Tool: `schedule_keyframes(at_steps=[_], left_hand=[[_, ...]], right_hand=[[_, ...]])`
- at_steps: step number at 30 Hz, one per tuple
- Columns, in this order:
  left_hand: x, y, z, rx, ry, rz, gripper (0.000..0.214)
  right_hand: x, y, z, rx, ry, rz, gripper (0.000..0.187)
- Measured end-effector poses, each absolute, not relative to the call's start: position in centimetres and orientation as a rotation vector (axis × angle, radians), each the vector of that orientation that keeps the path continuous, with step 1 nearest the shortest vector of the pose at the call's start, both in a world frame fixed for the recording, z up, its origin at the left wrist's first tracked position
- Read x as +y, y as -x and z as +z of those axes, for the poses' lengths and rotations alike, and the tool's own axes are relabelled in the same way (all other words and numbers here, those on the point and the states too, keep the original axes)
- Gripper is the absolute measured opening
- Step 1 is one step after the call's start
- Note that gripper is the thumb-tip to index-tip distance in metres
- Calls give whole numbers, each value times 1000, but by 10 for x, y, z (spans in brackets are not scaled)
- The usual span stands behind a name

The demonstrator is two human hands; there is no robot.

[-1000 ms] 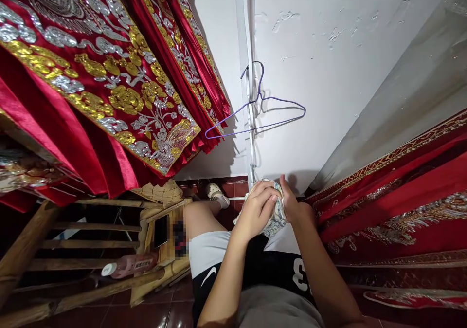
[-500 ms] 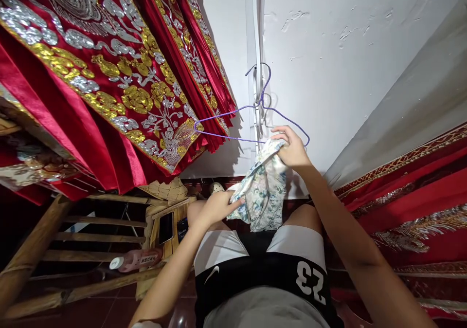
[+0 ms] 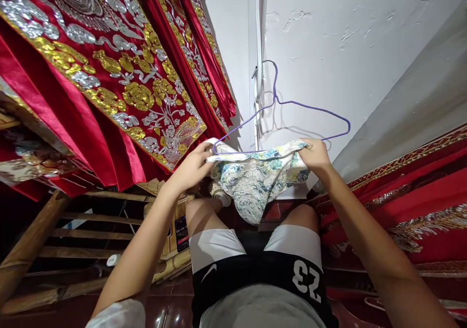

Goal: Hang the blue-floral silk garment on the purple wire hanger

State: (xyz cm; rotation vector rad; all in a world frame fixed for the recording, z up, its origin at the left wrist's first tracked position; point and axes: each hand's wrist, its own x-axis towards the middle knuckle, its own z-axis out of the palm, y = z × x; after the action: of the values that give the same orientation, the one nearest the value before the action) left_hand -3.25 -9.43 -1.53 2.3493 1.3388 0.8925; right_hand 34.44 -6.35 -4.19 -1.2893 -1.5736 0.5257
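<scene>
A white floral garment with blue, green and yellow print is stretched sideways between my hands. My left hand pinches the left end of its upper edge, and my right hand grips the right end. A purple wire hanger hangs by its hook in front of the wall. Its left corner lies at the garment's opening beside my left fingers. Part of the lower bar is hidden by the cloth, and the right corner sticks out beyond my right hand. Whether the bar passes inside the garment, I cannot tell.
Red cloths with gold and silver embroidery hang at the left, and more red cloth at the right. A white strip runs down the wall. At lower left are a bamboo rack, a phone and a bottle cap.
Both hands have moved apart, spreading the bunched garment wide. My left hand has risen toward the hanger's left corner. The hanger has shifted right and tilted, its lower bar now along the garment's edge.
</scene>
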Motion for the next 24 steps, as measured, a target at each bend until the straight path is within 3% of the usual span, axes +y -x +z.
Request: schedule_keyframes(at_steps=[5,10,11,15,17,19,23,24], left_hand=[[-73,9,22,1271,-2347,1113,20],[-52,-20,33,1177,-2484,1062,44],[-49,-24,33,1180,-2520,1045,46],[-40,-26,30,1240,-2602,1110,37],[-39,-24,32,1244,-2613,1113,29],[-38,-21,37,1213,-2589,1095,24],[-37,-15,45,1185,-2347,1316,14],[-36,-13,45,1189,-2277,1378,13]], right_hand=[[-79,-335,-36,-1630,1257,589,16],[-90,-325,-45,-1693,1220,741,6],[-93,-325,-48,-1698,1213,739,11],[-104,-338,-51,-1415,1116,531,75],[-106,-352,-45,-1258,1121,409,88],[-101,-374,-34,-1240,1217,404,80],[-84,-419,-2,-1392,1348,657,40],[-80,-424,3,-1423,1333,727,41]])
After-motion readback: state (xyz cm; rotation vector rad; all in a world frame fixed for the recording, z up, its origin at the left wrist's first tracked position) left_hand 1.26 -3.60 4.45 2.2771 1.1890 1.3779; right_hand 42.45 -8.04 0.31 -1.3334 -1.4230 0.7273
